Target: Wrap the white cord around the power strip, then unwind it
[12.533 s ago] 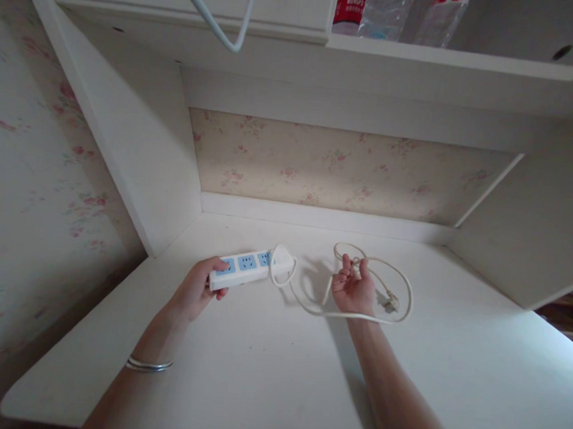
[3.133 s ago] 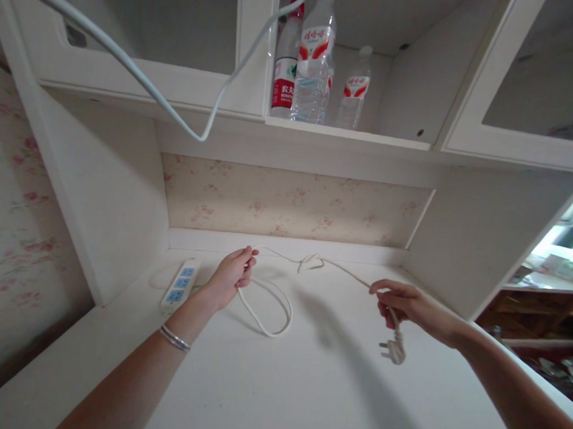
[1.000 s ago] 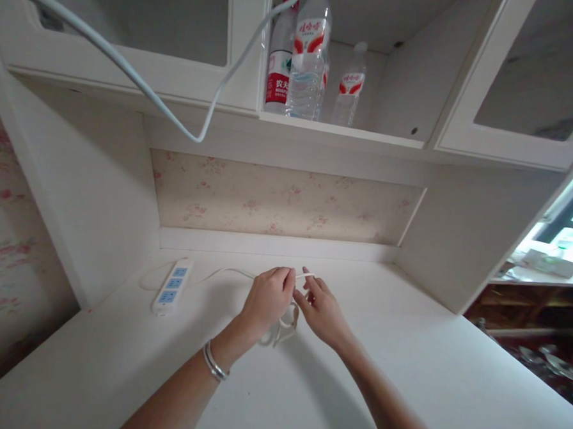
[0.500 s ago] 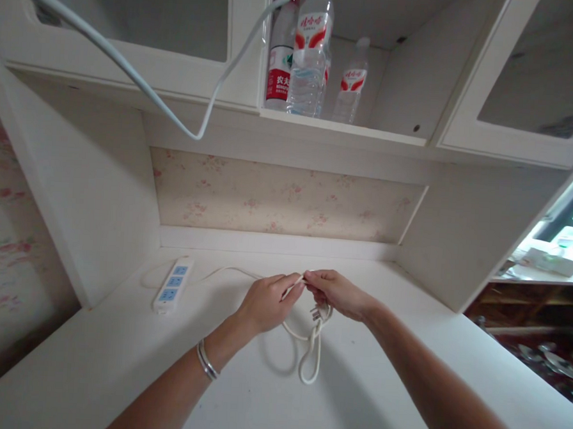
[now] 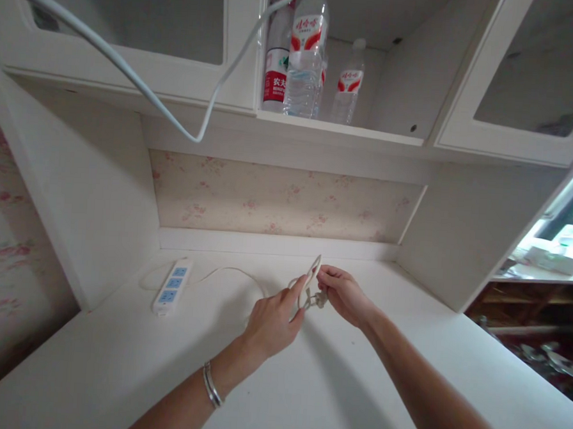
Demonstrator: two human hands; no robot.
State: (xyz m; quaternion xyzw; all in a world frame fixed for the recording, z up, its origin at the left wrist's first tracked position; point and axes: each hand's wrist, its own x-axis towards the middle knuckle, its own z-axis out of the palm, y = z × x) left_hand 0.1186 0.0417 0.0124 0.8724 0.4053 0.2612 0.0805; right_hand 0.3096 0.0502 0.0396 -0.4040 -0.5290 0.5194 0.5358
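A white power strip (image 5: 172,286) with blue sockets lies on the left part of the white desktop. Its thin cream power cord (image 5: 230,268) runs right across the surface toward my hands. My left hand (image 5: 274,319) is curled at the left side of the bunched cord, its index finger against a loop and its thumb lower and apart; the other fingers are mostly hidden. My right hand (image 5: 344,295) pinches the cord's loop at the right. The plug (image 5: 319,299) hangs just below the right fingers, partly wrapped by cord.
Overhead, an open cabinet section holds several plastic bottles (image 5: 306,62). A pale bent rod or cable (image 5: 144,85) crosses the upper left, close to the camera. Side panels (image 5: 488,218) bound the desk, and a window ledge with items (image 5: 548,260) is at far right.
The cord loop that hung below my hands is drawn up into the bunch, and a loop now stands above the fingers. My left hand has shifted slightly down, its thumb and index finger farther apart.
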